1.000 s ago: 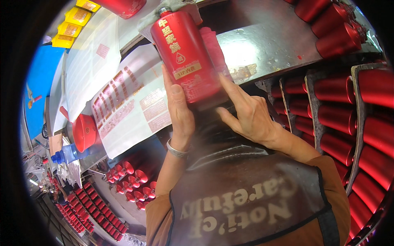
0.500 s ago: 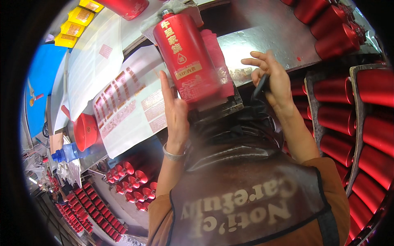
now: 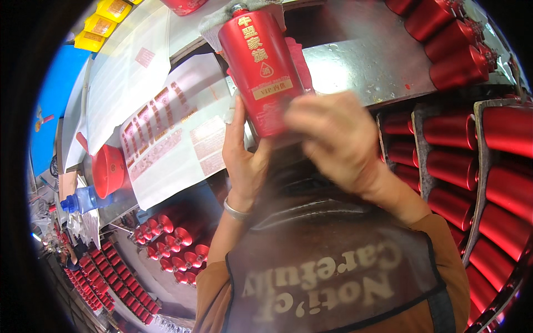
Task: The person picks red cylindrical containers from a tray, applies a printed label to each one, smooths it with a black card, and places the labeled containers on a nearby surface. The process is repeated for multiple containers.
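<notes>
A red bottle [image 3: 266, 77] with gold lettering lies tilted on a folded grey cloth [image 3: 214, 28], its neck pointing away from me. My left hand [image 3: 244, 161] grips the bottle's lower left side, forefinger stretched along the edge and thumb at the base. A small pale scrap shows beside those fingers. Over the bottle's lower right corner hovers my right hand [image 3: 338, 141], its fingers curled and smeared by motion. Whether anything is in it does not show. Pink cloth [image 3: 300, 64] peeks out behind the bottle's right side.
Printed sheets of labels [image 3: 161, 133] spread on the left, near a red plastic scoop [image 3: 108, 169] and a blue clear bottle [image 3: 80, 202]. More red bottles stand at the back right [image 3: 458, 66], on racks at my right [image 3: 505, 183] and at lower left [image 3: 172, 238].
My right hand has swung left from beside the bottle to its lower corner; the dark tool seen in it earlier no longer shows. The left hand has come against the bottle, which sits straighter.
</notes>
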Demonstrator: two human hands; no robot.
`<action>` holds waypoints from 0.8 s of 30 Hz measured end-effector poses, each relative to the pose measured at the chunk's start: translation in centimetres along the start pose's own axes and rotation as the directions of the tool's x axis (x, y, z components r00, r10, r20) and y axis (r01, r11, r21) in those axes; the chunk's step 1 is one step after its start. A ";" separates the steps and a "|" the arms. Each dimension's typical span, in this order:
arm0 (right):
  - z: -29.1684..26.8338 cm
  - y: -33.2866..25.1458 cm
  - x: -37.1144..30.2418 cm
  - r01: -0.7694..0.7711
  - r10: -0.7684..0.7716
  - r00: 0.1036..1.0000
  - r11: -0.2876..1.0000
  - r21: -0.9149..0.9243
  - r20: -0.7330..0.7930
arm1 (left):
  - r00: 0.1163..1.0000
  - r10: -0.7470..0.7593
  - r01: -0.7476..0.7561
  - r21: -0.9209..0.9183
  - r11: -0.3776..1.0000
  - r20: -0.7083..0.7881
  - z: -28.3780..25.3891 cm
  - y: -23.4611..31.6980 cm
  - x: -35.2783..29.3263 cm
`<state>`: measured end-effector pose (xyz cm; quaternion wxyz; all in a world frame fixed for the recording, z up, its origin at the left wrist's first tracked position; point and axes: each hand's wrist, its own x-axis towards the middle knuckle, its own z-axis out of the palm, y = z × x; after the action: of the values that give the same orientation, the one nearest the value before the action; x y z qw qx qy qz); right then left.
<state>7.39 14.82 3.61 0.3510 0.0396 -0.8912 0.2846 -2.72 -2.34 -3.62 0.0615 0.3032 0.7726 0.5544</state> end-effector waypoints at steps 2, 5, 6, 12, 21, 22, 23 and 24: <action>-0.2 -1.7 0.1 0.164 -0.167 0.980 0.986 0.032 0.106 | 0.999 -0.005 0.003 -0.062 0.998 -0.041 0.2 0.4 -0.3; -0.5 -1.8 0.6 0.029 -0.039 0.997 0.990 0.136 0.071 | 0.995 0.058 -0.058 0.002 0.998 -0.082 0.4 0.7 0.1; -0.6 -1.2 0.9 0.017 -0.012 0.998 0.996 0.088 -0.060 | 0.992 0.085 -0.083 0.028 0.996 -0.097 0.3 0.8 0.2; -0.1 -1.8 0.7 0.172 -0.197 0.969 0.971 0.167 0.146 | 0.991 0.064 -0.062 0.019 0.998 -0.118 0.4 1.6 0.3; 0.4 -3.2 1.9 0.273 -0.277 0.939 0.961 0.047 0.205 | 0.988 0.088 -0.081 0.055 0.995 -0.127 0.5 2.0 0.5; 0.3 -3.2 2.0 0.218 -0.208 0.962 0.975 -0.037 0.180 | 0.984 0.119 -0.109 0.081 0.991 -0.130 0.3 2.0 0.6; 0.3 -2.9 2.4 0.166 -0.148 0.978 0.980 -0.113 0.148 | 0.989 0.077 -0.069 0.063 0.996 -0.127 0.5 2.1 0.5; 0.2 -2.7 2.5 0.106 -0.088 0.990 0.978 -0.178 0.108 | 0.987 0.101 -0.090 0.091 0.992 -0.122 0.4 2.2 0.5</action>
<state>6.08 12.80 6.42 0.3219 0.0645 -0.9270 0.1814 -2.07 -1.26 -1.72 -0.0271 0.3067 0.7824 0.5413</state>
